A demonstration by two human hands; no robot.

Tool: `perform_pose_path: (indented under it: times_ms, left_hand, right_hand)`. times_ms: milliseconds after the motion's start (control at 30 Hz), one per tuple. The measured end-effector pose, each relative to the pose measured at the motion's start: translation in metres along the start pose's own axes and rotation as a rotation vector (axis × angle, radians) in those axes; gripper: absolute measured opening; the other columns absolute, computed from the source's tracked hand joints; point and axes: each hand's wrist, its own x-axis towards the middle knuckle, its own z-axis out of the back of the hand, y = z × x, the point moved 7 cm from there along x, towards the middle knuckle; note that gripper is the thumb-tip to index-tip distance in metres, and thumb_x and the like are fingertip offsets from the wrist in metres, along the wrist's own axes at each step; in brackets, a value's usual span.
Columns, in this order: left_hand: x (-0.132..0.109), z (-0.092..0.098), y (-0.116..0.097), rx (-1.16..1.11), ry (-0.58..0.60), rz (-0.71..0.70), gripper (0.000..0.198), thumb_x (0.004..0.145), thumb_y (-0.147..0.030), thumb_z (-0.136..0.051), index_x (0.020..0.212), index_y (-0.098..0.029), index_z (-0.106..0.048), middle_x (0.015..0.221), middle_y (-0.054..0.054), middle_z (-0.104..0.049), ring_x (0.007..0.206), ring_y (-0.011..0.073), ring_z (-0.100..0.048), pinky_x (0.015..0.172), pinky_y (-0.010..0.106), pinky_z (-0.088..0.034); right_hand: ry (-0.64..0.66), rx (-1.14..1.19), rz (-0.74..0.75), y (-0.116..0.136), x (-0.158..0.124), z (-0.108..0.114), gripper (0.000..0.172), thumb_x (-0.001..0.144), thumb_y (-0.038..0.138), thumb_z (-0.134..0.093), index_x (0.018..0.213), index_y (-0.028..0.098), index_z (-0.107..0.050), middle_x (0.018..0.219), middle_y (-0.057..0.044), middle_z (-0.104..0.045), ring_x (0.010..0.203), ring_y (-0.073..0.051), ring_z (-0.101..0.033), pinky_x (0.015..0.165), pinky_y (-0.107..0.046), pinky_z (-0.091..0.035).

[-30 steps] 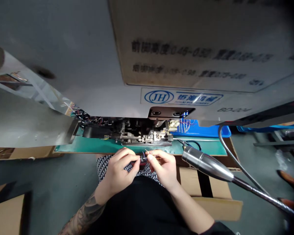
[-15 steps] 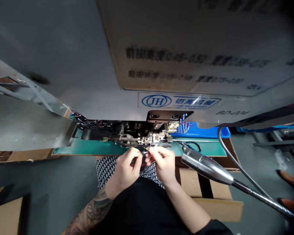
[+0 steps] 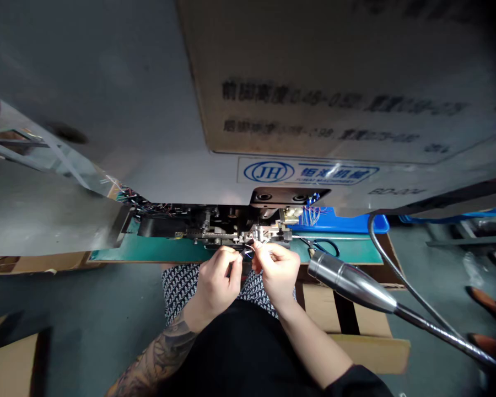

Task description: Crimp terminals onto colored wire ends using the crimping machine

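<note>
My left hand (image 3: 219,278) pinches a small dark cable end in front of the machine, its thumb and forefinger closed. Thin wires (image 3: 250,249) fan out of that cable, pale and bluish, toward the right. Close beside it, my right hand (image 3: 278,271) has its fingertips closed on the wires. Both hands sit at the front edge of the green work surface (image 3: 165,249), just below the metal crimping mechanism (image 3: 258,234). The fingers hide much of the cable and wires.
The large grey machine housing (image 3: 149,110) overhangs the hands. A blue tray (image 3: 351,222) with thin wires lies behind right, black-handled scissors (image 3: 328,246) before it. A metal gooseneck lamp (image 3: 351,284) reaches in from the right. Dark wire bundles (image 3: 143,204) hang at left. Cardboard (image 3: 367,353) lies below.
Both hands have shifted slightly right, and the right hand has risen a little nearer the mechanism. The wire ends are now closer to the metal parts. The camera view has moved slightly.
</note>
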Motion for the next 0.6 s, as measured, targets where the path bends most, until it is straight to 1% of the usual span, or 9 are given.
perform_pose_path:
  times_ms: [133, 233, 367, 467, 600]
  left_hand:
    - [-0.0001, 0.0003, 0.001, 0.012, -0.012, -0.008, 0.015, 0.103, -0.007, -0.063, 0.098, -0.02, -0.06, 0.087, 0.003, -0.072, 0.079, 0.0151, -0.075, 0.075, 0.023, -0.058]
    - [0.0005, 0.0003, 0.003, 0.012, -0.005, 0.004, 0.014, 0.104, -0.007, -0.062, 0.098, -0.02, -0.06, 0.087, 0.003, -0.071, 0.078, 0.015, -0.075, 0.074, 0.022, -0.058]
    - [0.0012, 0.0021, 0.0056, 0.021, -0.02, 0.01, 0.014, 0.104, -0.008, -0.063, 0.098, -0.02, -0.06, 0.087, 0.003, -0.072, 0.079, 0.0153, -0.076, 0.075, 0.022, -0.059]
    - [0.0014, 0.0029, 0.0061, 0.027, -0.03, 0.008, 0.013, 0.104, -0.008, -0.063, 0.098, -0.02, -0.061, 0.087, 0.003, -0.073, 0.079, 0.0156, -0.077, 0.077, 0.023, -0.06]
    - [0.0014, 0.004, 0.006, 0.044, -0.025, -0.017, 0.013, 0.103, -0.007, -0.064, 0.099, -0.019, -0.062, 0.089, 0.004, -0.074, 0.081, 0.0163, -0.078, 0.075, 0.023, -0.06]
  right_hand:
    - [-0.042, 0.011, 0.066, 0.0031, 0.001, 0.0007, 0.046, 0.095, 0.037, -0.078, 0.054, 0.021, -0.064, 0.047, 0.003, -0.06, 0.041, -0.01, -0.052, 0.044, -0.023, -0.046]
    - [-0.027, 0.013, 0.072, 0.0033, 0.0024, -0.0011, 0.047, 0.095, 0.034, -0.076, 0.052, 0.021, -0.062, 0.047, 0.004, -0.059, 0.041, -0.01, -0.051, 0.045, -0.023, -0.046]
    - [0.015, 0.021, 0.046, 0.0026, 0.0054, -0.005, 0.046, 0.095, 0.037, -0.077, 0.054, 0.021, -0.063, 0.047, 0.004, -0.058, 0.041, -0.01, -0.047, 0.043, -0.023, -0.043]
    - [0.013, 0.029, 0.032, 0.0005, 0.0062, -0.0055, 0.045, 0.095, 0.039, -0.078, 0.055, 0.021, -0.065, 0.048, 0.003, -0.059, 0.04, -0.01, -0.047, 0.041, -0.022, -0.04]
    - [0.004, 0.008, 0.027, -0.0032, 0.0049, -0.0041, 0.045, 0.095, 0.04, -0.079, 0.056, 0.021, -0.067, 0.049, 0.002, -0.06, 0.042, -0.011, -0.049, 0.041, -0.023, -0.04]
